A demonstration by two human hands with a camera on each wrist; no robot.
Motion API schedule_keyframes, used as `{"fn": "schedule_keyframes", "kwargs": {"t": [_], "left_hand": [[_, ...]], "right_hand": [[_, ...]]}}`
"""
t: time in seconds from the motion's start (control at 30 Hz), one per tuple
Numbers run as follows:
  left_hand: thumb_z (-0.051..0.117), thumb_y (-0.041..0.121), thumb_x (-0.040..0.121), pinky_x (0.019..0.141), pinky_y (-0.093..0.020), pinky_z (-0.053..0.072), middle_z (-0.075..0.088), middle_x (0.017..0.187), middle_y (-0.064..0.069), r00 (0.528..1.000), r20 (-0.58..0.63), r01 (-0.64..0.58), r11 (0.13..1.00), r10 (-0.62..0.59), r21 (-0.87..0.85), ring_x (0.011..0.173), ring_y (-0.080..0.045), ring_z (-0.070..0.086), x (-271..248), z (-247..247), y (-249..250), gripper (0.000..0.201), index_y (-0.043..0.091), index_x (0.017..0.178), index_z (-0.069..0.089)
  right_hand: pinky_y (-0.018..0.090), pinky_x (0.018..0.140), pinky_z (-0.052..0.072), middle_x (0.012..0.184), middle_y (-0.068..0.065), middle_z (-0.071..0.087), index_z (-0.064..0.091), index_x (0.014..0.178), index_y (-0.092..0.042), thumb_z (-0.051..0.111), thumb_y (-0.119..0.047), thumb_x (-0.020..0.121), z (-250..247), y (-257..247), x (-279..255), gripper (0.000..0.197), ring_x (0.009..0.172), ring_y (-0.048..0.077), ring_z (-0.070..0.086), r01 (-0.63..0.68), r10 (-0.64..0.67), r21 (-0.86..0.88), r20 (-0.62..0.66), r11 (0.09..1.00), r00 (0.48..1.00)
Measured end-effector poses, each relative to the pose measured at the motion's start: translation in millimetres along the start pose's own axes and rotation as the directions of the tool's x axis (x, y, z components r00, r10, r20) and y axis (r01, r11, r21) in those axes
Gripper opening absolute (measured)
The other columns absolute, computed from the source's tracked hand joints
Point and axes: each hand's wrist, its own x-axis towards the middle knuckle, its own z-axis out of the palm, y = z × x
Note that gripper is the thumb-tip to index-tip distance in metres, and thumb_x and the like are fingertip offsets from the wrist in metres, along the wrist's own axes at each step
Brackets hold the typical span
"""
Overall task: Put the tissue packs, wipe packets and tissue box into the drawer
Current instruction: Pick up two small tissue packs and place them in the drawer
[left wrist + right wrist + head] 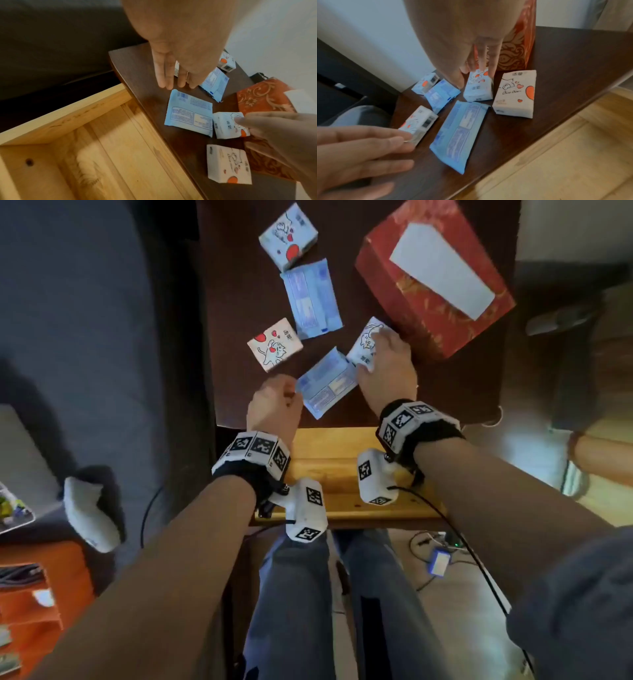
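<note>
My right hand [371, 350] grips a white cartoon tissue pack [478, 86] on the dark table [233, 302], fingers at its far end and thumb at its side, beside the red tissue box [435, 275]. My left hand [173, 83] hovers with straight fingers, holding nothing, just off the edge of a blue wipe packet [188, 113] that lies between the two hands. A second wipe packet [311, 297] and two more tissue packs [274, 344] [287, 234] lie farther back. Another tissue pack [515, 93] lies near the table's front edge. The wooden drawer [102, 148] stands open below that edge.
A grey sofa [85, 320] runs along the left of the table. An orange shelf unit [41, 594] stands at lower left. Cables and a small blue device [440, 563] lie on the floor to the right of my legs.
</note>
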Motion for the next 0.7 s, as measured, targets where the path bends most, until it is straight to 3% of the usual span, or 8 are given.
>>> {"fn": "schedule_keyframes", "kwargs": {"t": [0.07, 0.17, 0.3, 0.43, 0.53, 0.6, 0.7], "left_hand": [[0.056, 0.017, 0.087, 0.086, -0.034, 0.053, 0.068, 0.107, -0.005, 1.0, -0.027, -0.012, 0.997, 0.01, -0.076, 0.09, -0.018, 0.065, 19, 3, -2, 0.024, 0.014, 0.111, 0.059], [0.057, 0.017, 0.087, 0.08, -0.027, 0.049, 0.068, 0.106, -0.004, 0.999, -0.026, -0.042, 0.995, 0.04, -0.085, 0.082, -0.013, 0.062, 39, 6, 0, 0.026, 0.013, 0.113, 0.059], [0.06, 0.018, 0.086, 0.08, -0.027, 0.049, 0.067, 0.102, -0.002, 0.998, 0.042, -0.038, 0.994, 0.042, -0.102, 0.079, -0.011, 0.059, 54, 17, -2, 0.026, 0.015, 0.112, 0.059], [0.061, 0.014, 0.084, 0.08, -0.026, 0.049, 0.066, 0.106, -0.004, 0.995, 0.064, -0.067, 0.994, 0.072, -0.087, 0.087, -0.013, 0.059, 57, 23, -4, 0.028, 0.014, 0.112, 0.059], [0.057, 0.008, 0.083, 0.085, -0.036, 0.053, 0.064, 0.11, -0.009, 0.993, 0.072, -0.088, 0.995, 0.091, -0.043, 0.097, -0.021, 0.061, 56, 28, -3, 0.028, 0.01, 0.111, 0.06], [0.055, 0.005, 0.083, 0.085, -0.039, 0.053, 0.063, 0.112, -0.011, 0.991, 0.045, -0.122, 0.991, 0.124, -0.056, 0.098, -0.023, 0.06, 55, 28, -1, 0.028, 0.008, 0.11, 0.06], [0.052, 0.01, 0.088, 0.078, -0.031, 0.053, 0.063, 0.107, -0.013, 0.984, -0.043, -0.176, 0.98, 0.173, -0.088, 0.086, -0.022, 0.063, 54, 26, 6, 0.021, 0.007, 0.107, 0.061]], "right_hand": [[0.036, 0.117, 0.022, 0.156, 0.009, 0.021, 0.021, 0.144, -0.008, 0.052, -0.02, 0.091, 4, 4, 18, 0.063, 0.144, 0.025, 0.016, -0.057, 0.056, -0.049, -0.02, 0.997, 0.998], [0.036, 0.118, 0.02, 0.155, 0.012, 0.02, 0.014, 0.146, -0.008, 0.058, -0.024, 0.088, 11, 9, 33, 0.074, 0.144, 0.026, 0.016, -0.119, 0.119, -0.009, 0.014, 0.993, 0.993], [0.038, 0.113, 0.027, 0.147, 0.013, 0.03, 0.03, 0.139, -0.01, 0.069, -0.026, 0.078, 14, 12, 43, 0.075, 0.136, 0.031, 0.028, -0.159, 0.161, 0.05, -0.031, 0.986, 0.987], [0.037, 0.098, 0.038, 0.129, 0.008, 0.048, 0.04, 0.122, -0.011, 0.076, -0.019, 0.069, 10, 10, 42, 0.064, 0.122, 0.026, 0.044, -0.161, 0.174, 0.181, -0.053, 0.97, 0.983], [0.041, 0.091, 0.048, 0.116, 0.007, 0.056, 0.041, 0.114, -0.013, 0.079, -0.02, 0.065, 6, 10, 41, 0.062, 0.108, 0.026, 0.056, -0.159, 0.177, 0.244, -0.056, 0.957, 0.983], [0.044, 0.09, 0.051, 0.113, 0.007, 0.059, 0.043, 0.114, -0.014, 0.078, -0.021, 0.066, 5, 11, 43, 0.059, 0.103, 0.025, 0.06, -0.144, 0.172, 0.328, -0.059, 0.934, 0.983], [0.044, 0.092, 0.051, 0.115, 0.008, 0.062, 0.049, 0.118, -0.014, 0.071, -0.023, 0.073, 4, 6, 46, 0.051, 0.104, 0.023, 0.061, -0.062, 0.105, 0.43, -0.077, 0.901, 0.991]]}}
